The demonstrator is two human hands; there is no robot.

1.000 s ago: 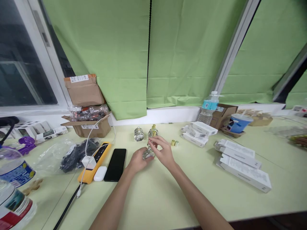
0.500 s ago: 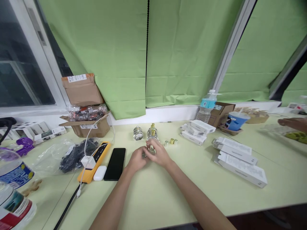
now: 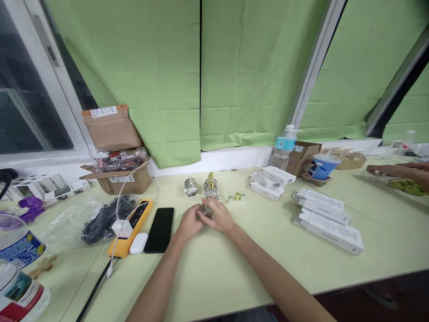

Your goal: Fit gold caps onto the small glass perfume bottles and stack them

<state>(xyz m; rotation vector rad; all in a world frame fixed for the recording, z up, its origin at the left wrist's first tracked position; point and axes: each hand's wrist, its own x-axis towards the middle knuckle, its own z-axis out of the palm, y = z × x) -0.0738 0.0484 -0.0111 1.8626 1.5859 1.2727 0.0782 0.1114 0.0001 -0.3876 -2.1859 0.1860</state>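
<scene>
My left hand (image 3: 189,222) and my right hand (image 3: 220,216) meet over the table, fingers closed around a small glass perfume bottle (image 3: 205,210). The fingers cover most of it. Just beyond them stand a ribbed clear perfume bottle (image 3: 191,187) and, to its right, ribbed bottles with gold spray tops (image 3: 211,188), one partly behind another. To the right of these lie a gold cap (image 3: 237,196) and two silver caps (image 3: 242,197), small and short.
A black phone (image 3: 160,230), a white earphone case (image 3: 138,243) and a yellow power strip (image 3: 130,230) lie left. White boxes (image 3: 330,229) and a water bottle (image 3: 282,147) are right. At far right, another person's hand (image 3: 395,171) is over a clear bag.
My right fingers have come down from above the bottle to its side. The view has shifted slightly right. The other person's hand reaches further in from the right.
</scene>
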